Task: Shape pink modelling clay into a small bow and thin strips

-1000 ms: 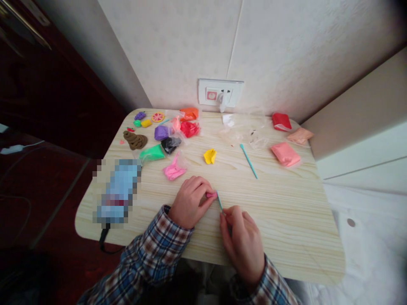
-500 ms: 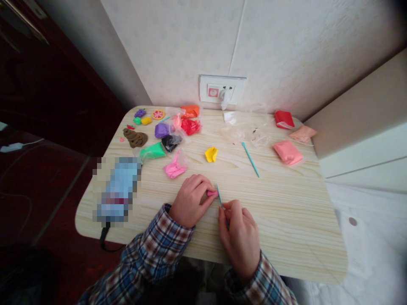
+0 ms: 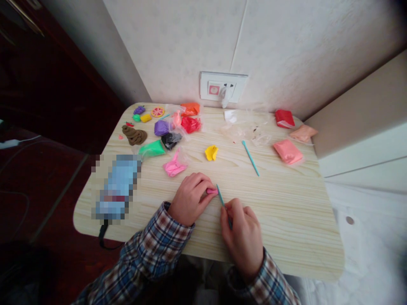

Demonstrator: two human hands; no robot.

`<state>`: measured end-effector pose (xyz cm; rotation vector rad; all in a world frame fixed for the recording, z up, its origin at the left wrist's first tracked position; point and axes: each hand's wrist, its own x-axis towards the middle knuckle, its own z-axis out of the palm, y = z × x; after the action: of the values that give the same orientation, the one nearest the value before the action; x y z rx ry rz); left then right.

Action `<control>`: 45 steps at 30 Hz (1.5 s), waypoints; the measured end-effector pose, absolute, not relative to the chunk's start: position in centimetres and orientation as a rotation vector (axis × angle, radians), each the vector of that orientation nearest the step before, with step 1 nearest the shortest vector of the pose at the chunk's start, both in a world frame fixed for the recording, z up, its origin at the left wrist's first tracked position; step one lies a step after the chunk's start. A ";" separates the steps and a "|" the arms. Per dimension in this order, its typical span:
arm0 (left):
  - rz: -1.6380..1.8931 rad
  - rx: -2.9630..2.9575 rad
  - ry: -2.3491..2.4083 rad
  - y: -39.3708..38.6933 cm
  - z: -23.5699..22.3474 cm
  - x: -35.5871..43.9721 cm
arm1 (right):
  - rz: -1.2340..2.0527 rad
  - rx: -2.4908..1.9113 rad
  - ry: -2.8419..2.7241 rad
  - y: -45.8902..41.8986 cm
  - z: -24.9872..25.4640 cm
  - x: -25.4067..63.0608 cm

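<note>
A small piece of pink modelling clay [image 3: 212, 191] is pinched between the thumb and fingers of my left hand [image 3: 190, 198], low over the table [image 3: 286, 220]. My right hand [image 3: 242, 237] is closed around a thin blue-green clay tool [image 3: 221, 196], whose tip meets the right end of the pink clay. Beyond my hands lies a yellow clay piece [image 3: 211, 153] with curled edges. A second blue-green clay tool [image 3: 250, 158] rests to its right. The open bag of pink clay [image 3: 174, 166] is behind my left hand.
Bags of green [image 3: 152, 148], black [image 3: 171, 140], purple [image 3: 161, 127] and red clay [image 3: 191, 124] cluster at the back left, beside a brown coiled clay shape [image 3: 134, 135]. A blurred phone [image 3: 118, 184] with a cable lies left. Salmon clay [image 3: 287, 151] sits at the right.
My right hand has shifted slightly right and the tool leans a little more. My left hand still pinches the pink clay. The whole view has moved slightly.
</note>
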<state>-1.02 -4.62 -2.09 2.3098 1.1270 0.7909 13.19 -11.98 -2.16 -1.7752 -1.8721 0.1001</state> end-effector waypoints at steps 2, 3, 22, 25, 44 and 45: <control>0.793 2.308 1.133 -4.6 -2.1 -1.0 | 0.065 -1.828 -1.822 -11.9 -2.1 12.7; 0.794 2.307 1.135 -4.6 -2.0 -1.0 | 0.038 -1.848 -1.805 -11.8 -2.0 12.5; 0.881 2.336 1.090 -4.6 -1.2 -1.1 | 0.312 -1.978 -1.497 -11.4 -2.5 16.7; 0.770 2.375 1.148 -4.7 -1.4 -0.8 | 0.316 -1.977 -1.512 -11.4 -2.4 16.7; 0.744 2.288 1.219 -4.9 -1.6 -1.2 | 0.342 -1.803 -1.675 -11.5 -2.5 16.4; 0.754 2.286 1.227 -4.9 -1.6 -1.2 | 0.320 -1.790 -1.704 -11.6 -2.5 16.2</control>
<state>-1.16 -4.94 -1.61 2.2860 1.2270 0.7540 16.24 -11.55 -2.46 -1.7896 -1.7036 0.3195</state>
